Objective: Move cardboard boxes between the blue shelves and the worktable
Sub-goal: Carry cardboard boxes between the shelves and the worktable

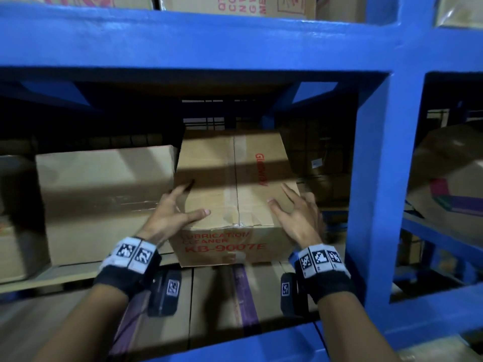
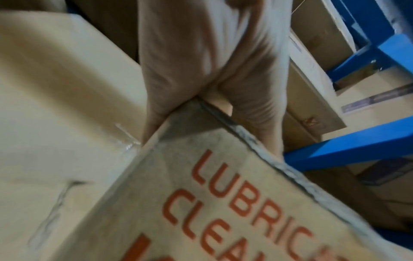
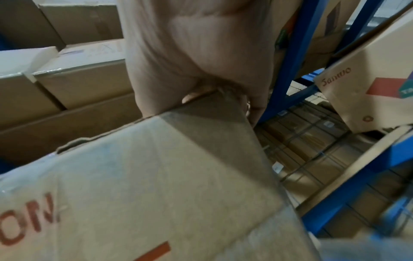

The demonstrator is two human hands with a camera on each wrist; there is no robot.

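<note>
A brown cardboard box (image 1: 230,184) with red print "LUBRICATION CLEANER KB-9007E" sits in the middle bay of the blue shelves (image 1: 209,40), its printed front facing me. My left hand (image 1: 172,212) grips the near left top corner, thumb on the lid and fingers down the left side. My right hand (image 1: 292,215) grips the near right top corner the same way. The left wrist view shows the left hand (image 2: 201,70) straddling the corner of the box (image 2: 223,203). In the right wrist view the right hand (image 3: 190,61) clasps the box (image 3: 156,176).
A larger plain box (image 1: 99,199) stands close on the left. The blue upright post (image 1: 371,178) is just right of my right hand. Boxes with purple tape (image 1: 222,296) fill the level below. A tilted printed box (image 1: 449,184) leans in the right bay.
</note>
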